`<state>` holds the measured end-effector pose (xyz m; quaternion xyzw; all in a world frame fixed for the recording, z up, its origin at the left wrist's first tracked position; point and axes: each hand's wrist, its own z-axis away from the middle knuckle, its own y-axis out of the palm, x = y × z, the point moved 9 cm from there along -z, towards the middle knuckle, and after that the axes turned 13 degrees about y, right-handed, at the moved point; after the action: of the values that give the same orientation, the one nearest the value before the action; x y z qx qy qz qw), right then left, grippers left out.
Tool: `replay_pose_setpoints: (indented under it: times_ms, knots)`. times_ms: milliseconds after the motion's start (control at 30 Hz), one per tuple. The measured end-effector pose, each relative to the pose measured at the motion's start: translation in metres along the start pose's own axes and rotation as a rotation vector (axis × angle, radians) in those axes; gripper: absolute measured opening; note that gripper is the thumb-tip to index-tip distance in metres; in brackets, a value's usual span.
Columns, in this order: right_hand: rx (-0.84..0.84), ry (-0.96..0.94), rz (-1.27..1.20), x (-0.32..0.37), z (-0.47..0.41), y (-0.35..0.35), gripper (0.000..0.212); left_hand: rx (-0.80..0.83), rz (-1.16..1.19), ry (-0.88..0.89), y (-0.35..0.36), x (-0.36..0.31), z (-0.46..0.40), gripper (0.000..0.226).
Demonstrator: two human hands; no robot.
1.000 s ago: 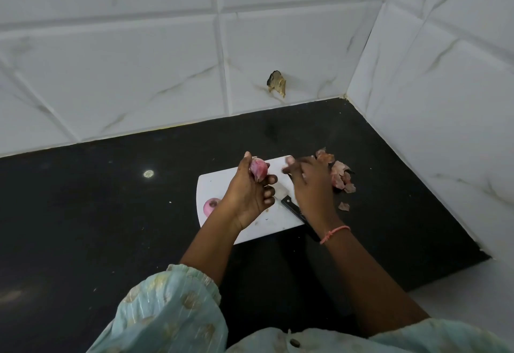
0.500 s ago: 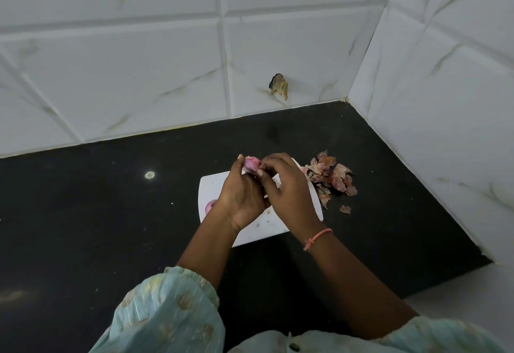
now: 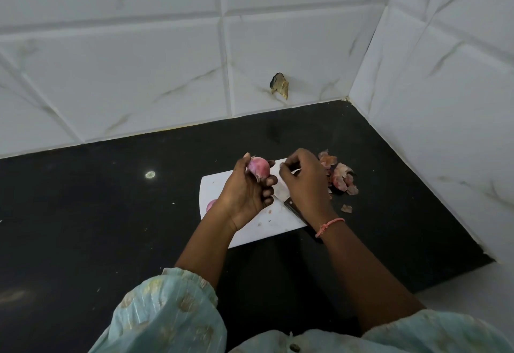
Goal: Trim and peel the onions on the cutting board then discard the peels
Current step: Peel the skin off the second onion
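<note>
The step in hand is peeling, judged from the grip; the left hand curls its fingers and thumb round a pink onion and holds it lifted above the far edge of the white cutting board; a flap of loose skin hangs at the onion's lower side. The right hand sits just beside it, over the board's far right corner, fingertips drawn together as if pinching a thin scrap, though whether anything lies between them I cannot tell. A second onion rests at the board's left edge, half hidden by the left wrist; a knife lies on the board under the right hand, its dark handle toward the near right corner. The peels are heaped on the black counter just off the board's right edge, one stray piece nearer.

The next move likely calls for catching that hanging flap and stripping it clear; afterwards the heap must be gathered and thrown away.

Half a second ago both hands were closed together on the onion, the right hand hiding the knife; now the right hand has drawn off toward the peels, and the onion and knife show.
</note>
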<state>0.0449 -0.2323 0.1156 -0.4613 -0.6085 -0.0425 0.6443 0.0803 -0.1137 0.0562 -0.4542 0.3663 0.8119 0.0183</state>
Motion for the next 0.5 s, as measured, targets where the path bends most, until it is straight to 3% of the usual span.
replay_pose_setpoints:
  times_ms: [200,300,333,400,500]
  knots:
    - [-0.14,0.226,-0.031,-0.049,-0.019,-0.038,0.034,-0.019,0.067,-0.017,-0.005,0.003,-0.001,0.056]
    - [0.022,0.266,0.173,-0.059,-0.026,-0.031,0.023,-0.062,0.084,-0.018,-0.007,0.006,-0.002,0.06]
    - [0.077,0.242,0.27,-0.056,-0.025,-0.027,0.021,-0.08,0.088,-0.016,-0.007,0.006,-0.002,0.061]
    - [0.08,0.174,0.23,-0.042,-0.02,-0.023,0.021,-0.12,0.093,-0.009,-0.009,0.007,-0.004,0.065]
    - [-0.103,0.023,0.068,-0.012,-0.008,-0.031,0.028,-0.141,0.108,-0.009,-0.01,0.008,-0.005,0.069]
